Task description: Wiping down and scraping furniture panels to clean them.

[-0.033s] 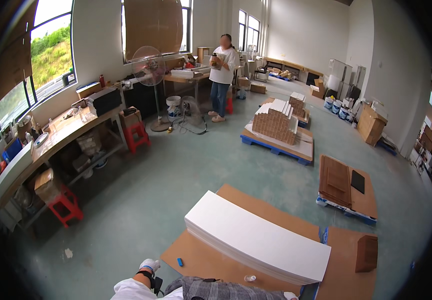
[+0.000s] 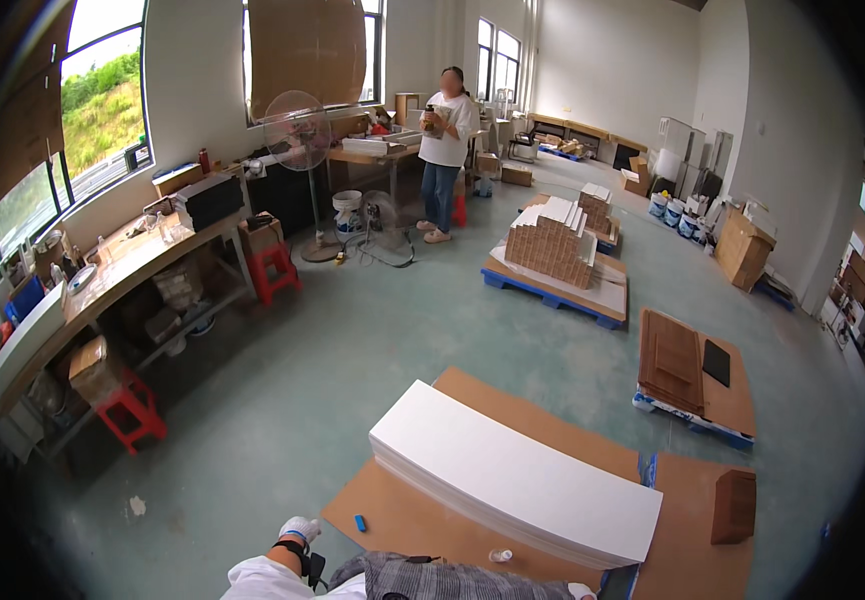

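My left hand, in a white glove with a black band at the wrist, hangs over the floor by the near left corner of a brown board. How its fingers lie is too small to make out. Only a bit of my right hand shows at the lower edge, its fingers hidden, close to the near side of a stack of long white panels. The stack lies on the brown board. A small blue object and a small clear item rest on the board's near part.
A workbench with red stools runs along the left. Pallets with cut strips and brown panels stand ahead and right. A dark brown block sits at right. Beside a fan stands a person.
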### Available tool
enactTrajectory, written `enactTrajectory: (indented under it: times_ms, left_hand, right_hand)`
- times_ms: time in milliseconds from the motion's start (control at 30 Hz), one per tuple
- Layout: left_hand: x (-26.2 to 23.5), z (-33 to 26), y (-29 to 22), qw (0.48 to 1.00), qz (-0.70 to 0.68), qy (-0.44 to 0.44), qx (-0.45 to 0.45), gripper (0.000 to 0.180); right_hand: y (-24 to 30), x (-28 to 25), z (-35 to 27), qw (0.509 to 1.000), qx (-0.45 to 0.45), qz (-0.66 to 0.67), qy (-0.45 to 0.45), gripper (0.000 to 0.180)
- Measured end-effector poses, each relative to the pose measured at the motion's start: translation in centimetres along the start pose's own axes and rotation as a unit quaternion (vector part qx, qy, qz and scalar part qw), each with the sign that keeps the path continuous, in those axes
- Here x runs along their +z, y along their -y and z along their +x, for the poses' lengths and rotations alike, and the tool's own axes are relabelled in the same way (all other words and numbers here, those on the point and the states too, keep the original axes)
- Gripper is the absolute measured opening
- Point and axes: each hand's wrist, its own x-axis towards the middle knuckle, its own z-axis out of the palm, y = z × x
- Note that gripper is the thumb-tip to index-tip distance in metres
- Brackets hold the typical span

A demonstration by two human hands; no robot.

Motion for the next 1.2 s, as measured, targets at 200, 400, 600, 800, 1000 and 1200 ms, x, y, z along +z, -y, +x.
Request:
enactTrajectory:
  times_ms: [200, 400, 600, 800, 1000, 1200]
  left_hand:
    - [-0.5, -0.1, -1.1, 0.999, -0.016, 0.022, 0.017, 0.038]
    - [-0.1, 0.0, -0.7, 0.998, -0.051, 0.020, -0.022, 0.040]
    - [-1.2, -1.4, -1.7, 0.995, -0.072, 0.055, -0.028, 0.041]
    - [-0.9, -0.9, -1.8, 0.991, -0.114, 0.067, -0.034, 0.042]
    - [0.6, 0.4, -0.2, 0.997, -0.073, 0.005, -0.039, 0.039]
    - [1.6, 1.2, 0.6, 0.998, -0.054, 0.010, -0.035, 0.040]
  right_hand:
    - [-7.0, 5.5, 2.3, 0.994, 0.020, 0.086, -0.058, 0.039]
    - [-2.6, 2.5, 1.2, 0.998, -0.003, 0.060, -0.024, 0.039]
    - [-2.8, 2.9, 1.2, 0.999, -0.018, 0.044, -0.015, 0.039]
    - [-12.5, 9.4, 6.7, 0.999, 0.020, 0.019, -0.025, 0.037]
    - [-8.0, 6.3, 4.4, 0.999, 0.016, 0.032, -0.012, 0.037]
    - [-4.3, 3.5, 2.2, 1.000, 0.014, 0.021, -0.002, 0.036]
